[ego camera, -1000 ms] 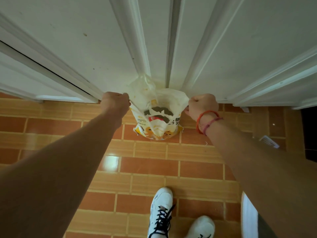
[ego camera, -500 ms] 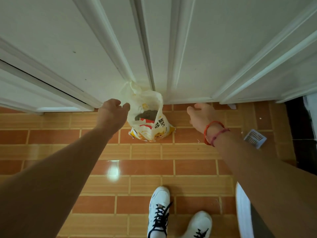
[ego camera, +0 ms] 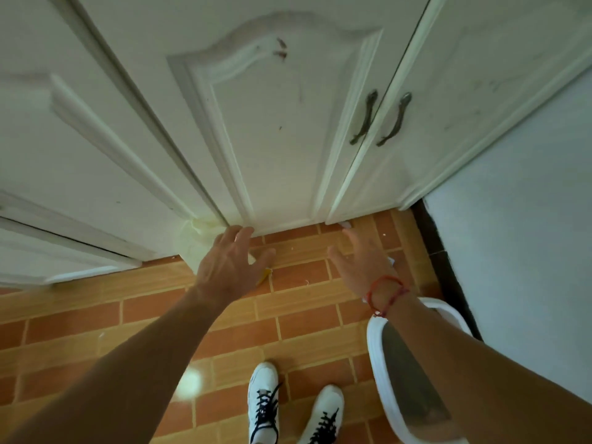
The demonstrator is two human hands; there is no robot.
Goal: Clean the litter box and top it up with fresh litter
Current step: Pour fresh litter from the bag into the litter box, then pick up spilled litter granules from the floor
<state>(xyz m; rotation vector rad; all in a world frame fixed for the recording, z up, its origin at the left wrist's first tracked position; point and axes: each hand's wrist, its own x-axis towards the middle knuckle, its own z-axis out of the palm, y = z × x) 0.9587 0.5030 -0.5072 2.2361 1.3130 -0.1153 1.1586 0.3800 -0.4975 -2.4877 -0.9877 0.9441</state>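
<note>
A pale yellow litter bag (ego camera: 195, 243) stands on the floor against the base of the white cabinet, mostly hidden behind my left hand. My left hand (ego camera: 229, 267) hovers in front of the bag with fingers spread and holds nothing. To the right, my right hand (ego camera: 363, 261) is also open and empty, with red strings around its wrist. A white litter box (ego camera: 381, 373) with grey litter inside lies at the lower right, partly covered by my right forearm.
White cabinet doors (ego camera: 282, 139) with two dark handles (ego camera: 379, 120) fill the upper view. The floor (ego camera: 304, 322) is orange-brown tile. My white shoes (ego camera: 262, 402) stand at the bottom. A pale wall (ego camera: 519, 219) is on the right.
Both hands let go of the bag's top and opened. The view swung right and up, bringing the cabinet handles, the wall and the litter box into sight.
</note>
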